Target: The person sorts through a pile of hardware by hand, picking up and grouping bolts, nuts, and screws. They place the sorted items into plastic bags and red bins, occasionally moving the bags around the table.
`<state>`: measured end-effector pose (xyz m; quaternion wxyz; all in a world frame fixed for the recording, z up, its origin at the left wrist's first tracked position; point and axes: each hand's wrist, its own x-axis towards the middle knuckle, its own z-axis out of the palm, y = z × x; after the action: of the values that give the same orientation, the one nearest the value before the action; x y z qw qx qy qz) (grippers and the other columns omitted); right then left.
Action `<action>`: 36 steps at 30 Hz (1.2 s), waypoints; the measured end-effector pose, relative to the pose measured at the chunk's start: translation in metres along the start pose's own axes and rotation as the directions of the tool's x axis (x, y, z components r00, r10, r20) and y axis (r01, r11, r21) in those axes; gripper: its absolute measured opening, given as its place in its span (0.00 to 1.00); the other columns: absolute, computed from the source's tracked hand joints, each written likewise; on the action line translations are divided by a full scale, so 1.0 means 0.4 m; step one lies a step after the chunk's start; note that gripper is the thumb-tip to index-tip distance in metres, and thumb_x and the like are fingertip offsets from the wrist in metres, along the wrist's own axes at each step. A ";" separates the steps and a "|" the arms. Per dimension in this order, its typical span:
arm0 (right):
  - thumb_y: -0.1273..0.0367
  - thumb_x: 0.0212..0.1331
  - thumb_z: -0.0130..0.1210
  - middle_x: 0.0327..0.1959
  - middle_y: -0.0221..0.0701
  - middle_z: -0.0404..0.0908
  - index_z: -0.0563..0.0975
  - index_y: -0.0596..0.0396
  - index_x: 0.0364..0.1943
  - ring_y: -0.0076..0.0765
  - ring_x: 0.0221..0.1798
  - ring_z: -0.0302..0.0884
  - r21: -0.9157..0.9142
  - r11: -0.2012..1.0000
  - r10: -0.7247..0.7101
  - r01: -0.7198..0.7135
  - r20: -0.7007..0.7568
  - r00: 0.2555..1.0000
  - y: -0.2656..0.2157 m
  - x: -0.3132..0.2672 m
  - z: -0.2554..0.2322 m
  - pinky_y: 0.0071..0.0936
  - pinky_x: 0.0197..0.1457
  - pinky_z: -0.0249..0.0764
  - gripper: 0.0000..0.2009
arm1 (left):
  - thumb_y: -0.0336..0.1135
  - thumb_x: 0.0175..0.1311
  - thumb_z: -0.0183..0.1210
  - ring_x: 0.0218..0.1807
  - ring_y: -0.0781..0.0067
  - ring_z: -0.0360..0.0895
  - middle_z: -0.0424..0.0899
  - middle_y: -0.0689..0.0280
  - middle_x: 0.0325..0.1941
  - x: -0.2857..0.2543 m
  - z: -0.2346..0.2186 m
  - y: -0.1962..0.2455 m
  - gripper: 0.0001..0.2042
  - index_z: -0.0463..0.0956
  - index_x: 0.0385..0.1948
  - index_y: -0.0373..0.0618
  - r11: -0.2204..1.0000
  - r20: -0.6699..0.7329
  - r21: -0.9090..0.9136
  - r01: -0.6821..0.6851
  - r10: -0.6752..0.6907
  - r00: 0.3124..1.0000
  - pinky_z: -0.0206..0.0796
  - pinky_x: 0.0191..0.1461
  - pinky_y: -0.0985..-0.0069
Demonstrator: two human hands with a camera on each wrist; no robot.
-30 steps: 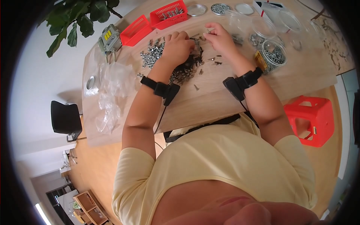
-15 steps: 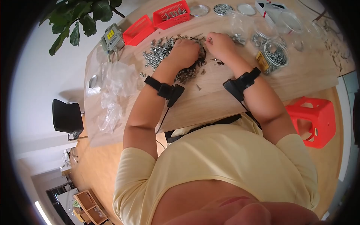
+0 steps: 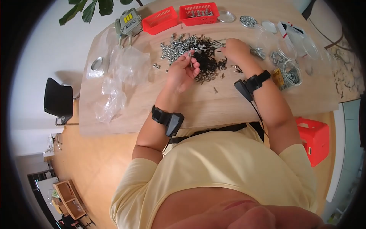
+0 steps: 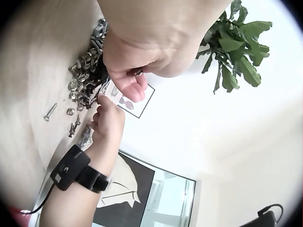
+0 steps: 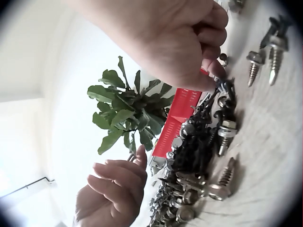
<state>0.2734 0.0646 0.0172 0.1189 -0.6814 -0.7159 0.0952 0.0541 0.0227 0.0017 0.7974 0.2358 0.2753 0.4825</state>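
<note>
A heap of nuts, silver bolts and black screws (image 3: 206, 63) lies on the wooden table. Palm up at its near left side, the left hand (image 3: 180, 75) pinches a silver bolt (image 3: 191, 60) between thumb and fingers; a bit of metal (image 4: 138, 73) shows in that hand in the left wrist view. The right hand (image 3: 237, 51) is palm down at the heap's right edge, beside long silver screws (image 3: 216, 44). In the right wrist view, its curled fingertips pinch among dark screws (image 5: 226, 90); which one they hold is partly hidden.
Two red baskets (image 3: 161, 21) (image 3: 199, 14) stand at the back, the right one holding bolts. A grey metal box (image 3: 128, 23) and plastic bags (image 3: 129, 66) are at left. Jars of screws (image 3: 292, 73), lids (image 3: 248, 21) and a white box (image 3: 291, 30) are at right.
The left hand has come off the heap toward the person and turned palm up, with a bolt in its fingers. The right hand stays near the heap's right edge. The head view has shifted.
</note>
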 end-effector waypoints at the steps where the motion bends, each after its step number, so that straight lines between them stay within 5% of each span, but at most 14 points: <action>1: 0.57 0.49 0.57 0.33 0.44 0.81 0.80 0.59 0.32 0.50 0.39 0.79 0.002 0.999 0.052 -0.052 0.050 0.997 -0.003 0.018 -0.001 0.40 0.42 0.74 0.17 | 0.32 0.71 0.39 0.32 0.73 0.74 0.74 0.66 0.30 -0.001 0.004 -0.002 0.10 0.66 0.47 0.43 1.000 -0.003 0.022 -0.004 0.004 1.000 0.72 0.35 0.76; 12: 0.58 0.41 0.58 0.30 0.47 0.81 0.79 0.63 0.31 0.50 0.36 0.80 0.100 0.988 0.106 -0.121 0.148 0.983 -0.060 0.053 -0.056 0.38 0.41 0.74 0.20 | 0.47 0.70 0.43 0.37 0.69 0.72 0.74 0.66 0.35 0.003 -0.008 -0.046 0.16 0.67 0.46 0.44 0.974 0.113 -0.199 0.104 -0.082 0.990 0.68 0.41 0.73; 14: 0.58 0.41 0.59 0.26 0.45 0.80 0.79 0.63 0.27 0.50 0.33 0.80 0.395 0.917 -0.101 0.048 0.113 0.988 -0.122 0.007 -0.101 0.39 0.38 0.74 0.19 | 0.51 0.69 0.41 0.42 0.66 0.72 0.73 0.63 0.41 -0.018 0.032 -0.038 0.19 0.65 0.48 0.44 0.977 -0.008 -0.211 0.020 -0.022 1.000 0.67 0.49 0.69; 18: 0.60 0.43 0.57 0.27 0.44 0.80 0.77 0.63 0.29 0.47 0.35 0.79 0.540 0.840 -0.192 0.057 0.198 0.961 -0.192 -0.046 -0.049 0.39 0.40 0.74 0.17 | 0.55 0.69 0.38 0.46 0.66 0.71 0.73 0.62 0.43 -0.022 0.048 -0.052 0.20 0.66 0.42 0.47 0.959 -0.053 -0.283 0.020 -0.037 0.998 0.66 0.51 0.65; 20: 0.69 0.50 0.54 0.25 0.40 0.78 0.74 0.60 0.35 0.34 0.22 0.76 0.339 0.813 -0.412 0.473 -0.238 0.879 -0.209 -0.072 0.003 0.31 0.29 0.71 0.10 | 0.57 0.69 0.35 0.51 0.64 0.71 0.73 0.61 0.46 -0.020 0.039 -0.061 0.21 0.65 0.42 0.49 0.942 -0.021 -0.332 -0.048 0.044 0.999 0.65 0.54 0.63; 22: 0.69 0.52 0.53 0.26 0.41 0.78 0.75 0.60 0.36 0.34 0.24 0.77 0.289 0.798 -0.455 0.529 -0.287 0.843 -0.231 -0.105 0.013 0.30 0.30 0.72 0.10 | 0.55 0.69 0.35 0.54 0.63 0.70 0.73 0.60 0.48 -0.024 0.017 -0.057 0.19 0.66 0.42 0.51 0.949 -0.061 -0.317 -0.011 -0.009 0.998 0.64 0.56 0.61; 23: 0.69 0.53 0.53 0.28 0.42 0.78 0.75 0.59 0.38 0.33 0.26 0.78 0.231 0.777 -0.502 0.585 -0.334 0.798 -0.232 -0.113 0.012 0.30 0.31 0.72 0.10 | 0.54 0.70 0.34 0.54 0.62 0.71 0.73 0.60 0.49 -0.014 -0.012 -0.060 0.19 0.66 0.42 0.51 0.893 0.068 -0.447 0.058 -0.031 0.997 0.64 0.57 0.60; 24: 0.69 0.53 0.53 0.28 0.42 0.78 0.75 0.59 0.38 0.33 0.26 0.78 0.232 0.783 -0.493 0.577 -0.333 0.804 -0.226 -0.106 -0.001 0.30 0.31 0.72 0.10 | 0.52 0.70 0.34 0.54 0.61 0.71 0.73 0.61 0.49 -0.004 -0.034 -0.070 0.18 0.66 0.43 0.51 0.816 0.197 -0.560 0.140 -0.033 0.980 0.64 0.57 0.60; 25: 0.70 0.52 0.51 0.33 0.43 0.79 0.76 0.57 0.39 0.41 0.34 0.77 0.383 0.809 -0.382 0.446 -0.233 0.894 -0.217 -0.092 -0.027 0.35 0.39 0.72 0.11 | 0.49 0.71 0.34 0.45 0.63 0.74 0.75 0.62 0.42 -0.023 0.038 -0.042 0.17 0.67 0.42 0.49 0.905 -0.107 -0.426 0.016 -0.068 0.992 0.68 0.50 0.64; 26: 0.70 0.52 0.49 0.37 0.44 0.79 0.77 0.54 0.40 0.48 0.43 0.76 0.513 0.807 -0.275 0.292 -0.112 0.955 -0.207 -0.076 -0.060 0.41 0.47 0.72 0.12 | 0.49 0.71 0.34 0.45 0.63 0.74 0.75 0.62 0.42 -0.018 0.024 -0.049 0.17 0.67 0.42 0.49 0.904 -0.105 -0.428 0.024 -0.076 0.992 0.68 0.50 0.64; 28: 0.70 0.52 0.50 0.37 0.42 0.80 0.78 0.51 0.40 0.48 0.41 0.77 0.364 0.895 -0.182 0.260 -0.233 0.955 -0.141 -0.017 -0.110 0.40 0.47 0.72 0.12 | 0.47 0.71 0.34 0.33 0.67 0.72 0.74 0.64 0.32 -0.008 -0.017 -0.063 0.16 0.67 0.41 0.48 0.863 0.129 -0.498 0.084 -0.022 0.991 0.68 0.37 0.71; 29: 0.70 0.51 0.50 0.36 0.42 0.80 0.78 0.52 0.39 0.48 0.41 0.77 0.317 0.915 -0.148 0.248 -0.307 0.940 -0.089 0.028 -0.099 0.39 0.46 0.73 0.11 | 0.47 0.71 0.36 0.24 0.73 0.63 0.68 0.67 0.24 -0.024 0.026 -0.043 0.16 0.68 0.41 0.47 0.878 -0.023 -0.472 0.079 -0.102 0.994 0.58 0.26 0.76; 31: 0.71 0.50 0.53 0.35 0.37 0.80 0.79 0.53 0.40 0.42 0.39 0.78 0.037 0.925 -0.346 0.377 -0.325 0.880 0.034 0.102 -0.037 0.33 0.44 0.73 0.12 | 0.48 0.70 0.37 0.23 0.74 0.60 0.66 0.68 0.23 -0.022 0.003 -0.048 0.16 0.68 0.41 0.47 0.874 0.039 -0.471 0.118 -0.113 0.993 0.54 0.24 0.78; 36: 0.73 0.48 0.55 0.38 0.38 0.78 0.79 0.53 0.36 0.46 0.42 0.75 -0.081 0.959 -0.285 0.273 -0.227 0.931 0.076 0.124 0.053 0.38 0.46 0.71 0.10 | 0.50 0.69 0.40 0.20 0.77 0.54 0.60 0.71 0.21 -0.027 0.019 -0.043 0.16 0.68 0.40 0.47 0.902 0.021 -0.384 0.196 -0.204 0.979 0.48 0.22 0.81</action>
<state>0.2941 0.1164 -0.0100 0.1993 -0.5820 -0.7881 -0.0215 0.0662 0.0048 -0.0014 0.8706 0.0407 0.2058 0.4451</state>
